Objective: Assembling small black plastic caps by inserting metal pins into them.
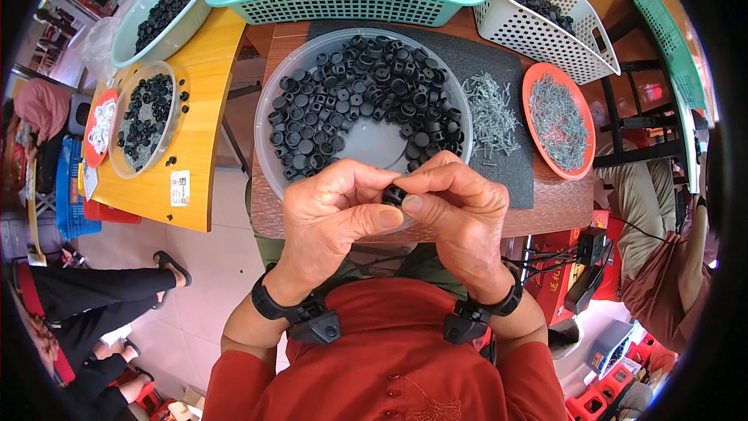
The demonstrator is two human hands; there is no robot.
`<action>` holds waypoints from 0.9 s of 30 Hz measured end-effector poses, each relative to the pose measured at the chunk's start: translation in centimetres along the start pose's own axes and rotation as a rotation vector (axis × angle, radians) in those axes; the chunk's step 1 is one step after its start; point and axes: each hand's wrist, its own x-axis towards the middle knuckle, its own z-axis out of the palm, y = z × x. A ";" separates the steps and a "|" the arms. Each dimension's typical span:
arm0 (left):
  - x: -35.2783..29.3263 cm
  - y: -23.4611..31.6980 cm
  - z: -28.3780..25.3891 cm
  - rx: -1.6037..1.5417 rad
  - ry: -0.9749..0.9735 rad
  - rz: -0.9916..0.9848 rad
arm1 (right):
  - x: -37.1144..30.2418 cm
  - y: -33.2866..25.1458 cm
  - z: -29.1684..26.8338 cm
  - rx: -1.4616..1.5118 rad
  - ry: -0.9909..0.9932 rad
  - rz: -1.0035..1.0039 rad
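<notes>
Between the fingertips of both hands is a small black round plastic part (394,195), partly covered by the fingers. My left hand (331,206) pinches it from the left, thumb and forefinger closed on it. From the other side my right hand (461,210) grips it with thumb and forefinger. Both hands are over the near rim of a wide clear plastic tub (265,136), where many similar black parts (312,109) are heaped around a bare patch of its bottom. To its right, a pile of metal pins or screws (491,113) lies on a dark mat (506,175).
An orange-red plate (532,86) of metal pins stands at the right. Behind the tub are a green basket (343,9) and a white basket (538,45) with black parts. A yellow table (204,101) at the left bears more containers. Other people sit on both sides.
</notes>
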 end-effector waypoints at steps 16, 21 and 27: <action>0.0 -0.7 0.1 -0.030 -0.056 0.014 | -0.6 -0.4 -0.2 -0.174 0.006 -0.059; 1.2 -1.8 -0.3 0.367 -0.032 0.297 | 0.0 -0.6 -0.6 -0.115 0.008 -0.040; 0.6 0.0 0.4 0.559 -0.019 0.254 | -0.2 -1.7 -1.5 -0.300 -0.124 -0.244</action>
